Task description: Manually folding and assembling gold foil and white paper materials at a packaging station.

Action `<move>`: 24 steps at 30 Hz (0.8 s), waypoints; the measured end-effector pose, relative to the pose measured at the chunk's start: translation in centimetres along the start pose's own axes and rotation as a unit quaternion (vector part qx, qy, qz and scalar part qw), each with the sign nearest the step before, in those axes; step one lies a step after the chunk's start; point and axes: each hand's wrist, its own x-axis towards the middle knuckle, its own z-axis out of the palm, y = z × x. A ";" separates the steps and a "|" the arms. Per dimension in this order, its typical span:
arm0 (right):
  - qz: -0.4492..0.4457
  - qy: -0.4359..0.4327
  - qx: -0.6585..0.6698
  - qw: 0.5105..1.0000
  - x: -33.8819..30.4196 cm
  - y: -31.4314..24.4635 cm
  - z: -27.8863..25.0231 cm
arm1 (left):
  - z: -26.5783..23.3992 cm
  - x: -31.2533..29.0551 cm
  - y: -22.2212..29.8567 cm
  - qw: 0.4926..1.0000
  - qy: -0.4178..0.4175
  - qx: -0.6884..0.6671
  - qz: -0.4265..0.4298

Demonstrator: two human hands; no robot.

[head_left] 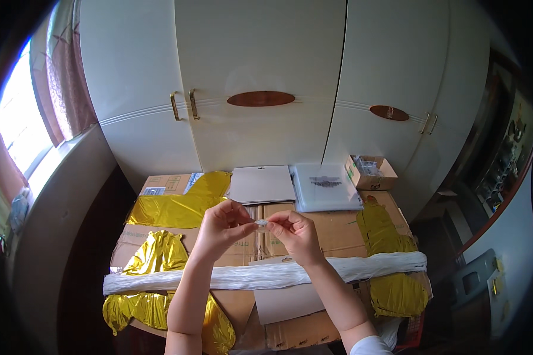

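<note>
My left hand [224,223] and my right hand [295,232] are raised over the middle of the cardboard-covered table, fingertips almost meeting. Between them is a small whitish piece [261,223], pinched from both sides; it is too small to name. Under my forearms a long bundle of white strings [237,277] stretches across the table from left to right. It crosses gold foil balloons [157,251] on the left and another flat gold foil balloon [391,236] on the right. Beneath the bundle, partly covered, lies a pale card sheet [287,303] with a hanging hole.
At the back sit a stack of grey-white cards [262,184], a pile of clear plastic bags [327,188] and a small open carton [371,173] with clear packets. One more gold foil balloon [177,208] lies back left. White cupboards [260,53] stand directly behind the table.
</note>
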 end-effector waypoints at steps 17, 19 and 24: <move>0.020 -0.024 -0.059 0.998 -0.1 2.5 0.5 | -1.4 0.2 0.7 0.982 -0.059 0.156 -0.085; 0.028 -0.029 -0.049 0.998 0.0 2.7 0.3 | -1.5 0.3 0.7 0.981 -0.066 0.158 -0.090; 0.035 -0.028 -0.012 0.999 0.5 2.3 -0.2 | -3.3 0.8 -0.4 0.976 0.006 0.187 -0.108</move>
